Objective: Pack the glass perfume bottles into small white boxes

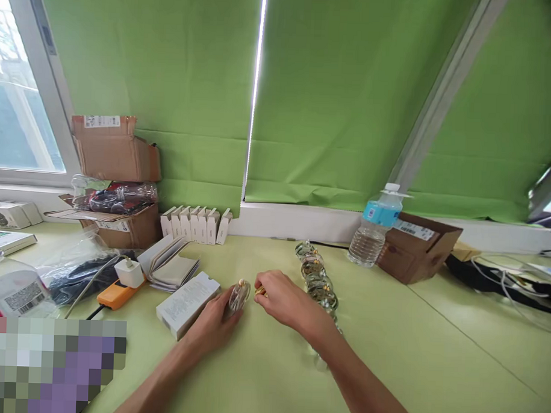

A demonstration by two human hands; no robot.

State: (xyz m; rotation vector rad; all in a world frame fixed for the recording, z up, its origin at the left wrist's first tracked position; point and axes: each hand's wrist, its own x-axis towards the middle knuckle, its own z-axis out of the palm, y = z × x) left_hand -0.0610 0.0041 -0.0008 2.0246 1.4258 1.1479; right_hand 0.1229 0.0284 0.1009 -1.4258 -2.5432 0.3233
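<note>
My left hand (217, 316) holds a small round clear coil-like piece (240, 294) with a gold-coloured tip at its top, standing upright above the table. Just to its right, my right hand (275, 294) is pinched on a small gold-coloured piece (260, 291), mostly hidden by the fingers. The two pieces are close but look apart. A row of similar round clear pieces (318, 281) with gold bits runs along the table beyond my right wrist, partly covered by my forearm. Beside my left hand lies a white box (188, 303) with printed text.
Several slim white boxes (194, 223) stand along the sill. Left are an open stack of wallets or booklets (169, 263), an orange power strip (119, 292) and stacked cartons (117, 156). A water bottle (375, 228), a carton (414, 247) and cables are at right.
</note>
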